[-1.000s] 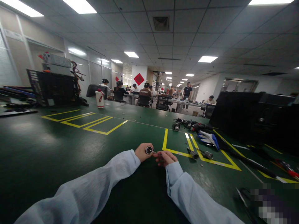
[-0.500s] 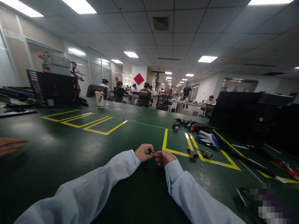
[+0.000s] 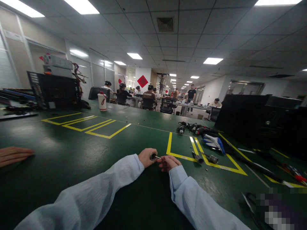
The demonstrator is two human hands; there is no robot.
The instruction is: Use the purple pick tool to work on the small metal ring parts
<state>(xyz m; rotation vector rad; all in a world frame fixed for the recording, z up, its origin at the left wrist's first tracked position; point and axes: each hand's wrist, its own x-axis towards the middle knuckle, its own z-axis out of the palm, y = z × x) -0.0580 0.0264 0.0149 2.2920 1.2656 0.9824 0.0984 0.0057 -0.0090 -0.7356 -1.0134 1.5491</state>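
Note:
Over the green table, my left hand (image 3: 145,157) is closed around a cylindrical metal connector (image 3: 153,156), its round open end turned toward me and to the right. My right hand (image 3: 169,163) pinches a thin metal-shafted tool (image 3: 158,157), possibly a small screwdriver; its handle is hidden by the fingers. The shaft's tip is at the connector's open end; whether it touches the inside is too small to tell. Two more metal connectors, one (image 3: 197,157) nearer and one (image 3: 212,158) farther right, lie on the table to the right of my hands.
Another person's hand (image 3: 15,155) rests at the left. Yellow tape (image 3: 109,137) marks areas on the green table (image 3: 79,153). Cabled connectors (image 3: 189,126), blue-and-white gloves (image 3: 213,142) and red-handled pliers (image 3: 297,176) lie right. A white cup (image 3: 102,103) stands at the back.
The thin tool's shaft shows a little more plainly at the connector, whose opening has turned slightly. The other person's hand at the left has moved farther into view.

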